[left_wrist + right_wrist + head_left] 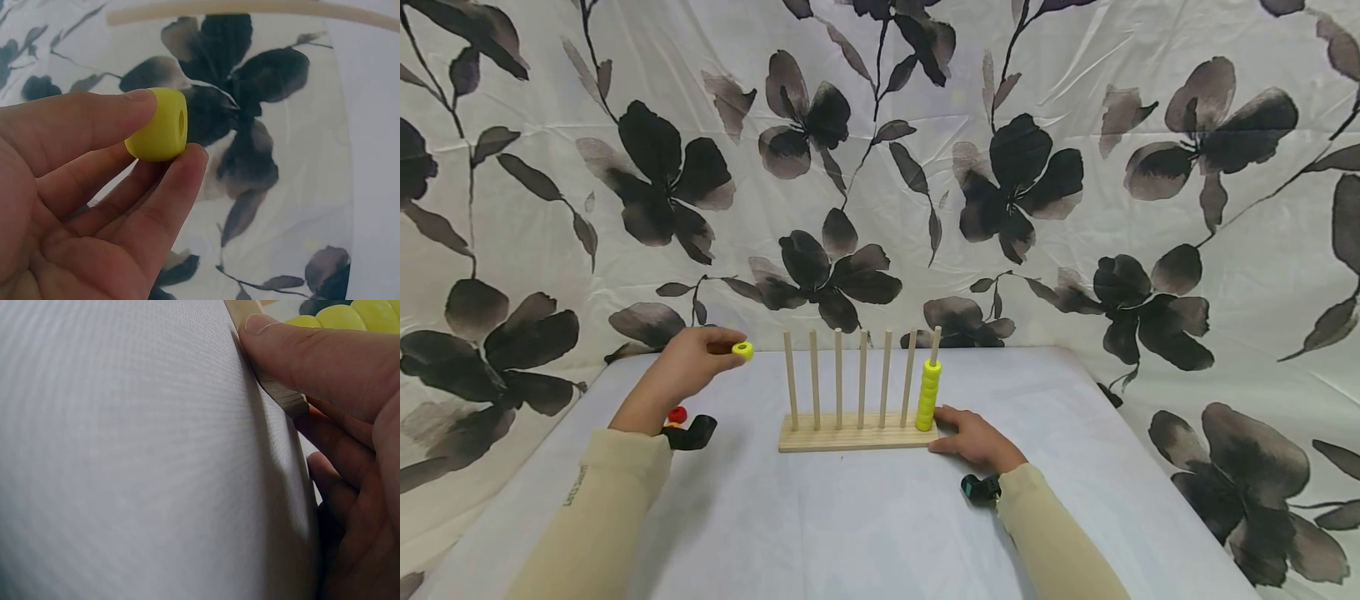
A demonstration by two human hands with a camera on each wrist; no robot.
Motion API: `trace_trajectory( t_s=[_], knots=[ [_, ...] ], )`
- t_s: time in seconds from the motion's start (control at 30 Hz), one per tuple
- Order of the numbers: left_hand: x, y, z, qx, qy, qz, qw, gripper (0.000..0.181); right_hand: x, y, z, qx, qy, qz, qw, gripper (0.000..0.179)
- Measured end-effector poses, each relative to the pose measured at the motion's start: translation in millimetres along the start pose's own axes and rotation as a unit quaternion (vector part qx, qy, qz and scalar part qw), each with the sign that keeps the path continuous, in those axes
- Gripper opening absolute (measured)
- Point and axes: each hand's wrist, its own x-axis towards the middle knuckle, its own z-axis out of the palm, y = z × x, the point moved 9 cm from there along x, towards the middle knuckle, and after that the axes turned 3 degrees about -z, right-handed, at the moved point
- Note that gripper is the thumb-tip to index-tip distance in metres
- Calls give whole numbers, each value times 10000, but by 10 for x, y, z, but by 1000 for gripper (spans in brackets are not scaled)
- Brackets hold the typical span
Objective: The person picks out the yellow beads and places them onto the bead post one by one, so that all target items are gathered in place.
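A yellow bead (161,128) with a hole through it is pinched between the thumb and fingertips of my left hand (696,362), raised to the left of a wooden peg stand (850,439). The stand has several upright pegs in a row. Stacked yellow beads (928,396) fill most of the rightmost peg, whose tip shows above them; the other pegs are bare. My right hand (973,437) grips the right end of the stand's base, thumb along the front edge and fingers round the end, as the right wrist view (337,406) shows.
Red and orange pieces (677,414) lie on the table at the left, partly hidden behind my left wrist. White cloth covers the table (850,533). Behind its far edge hangs a floral curtain (910,208).
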Motion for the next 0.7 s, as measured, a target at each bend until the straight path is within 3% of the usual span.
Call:
trace_trajectory(
  t_s=[0.7],
  knots=[
    [-68, 443, -54, -364, 78, 271, 9989, 47, 10, 3, -2, 33, 91, -146, 9998, 69]
  ],
)
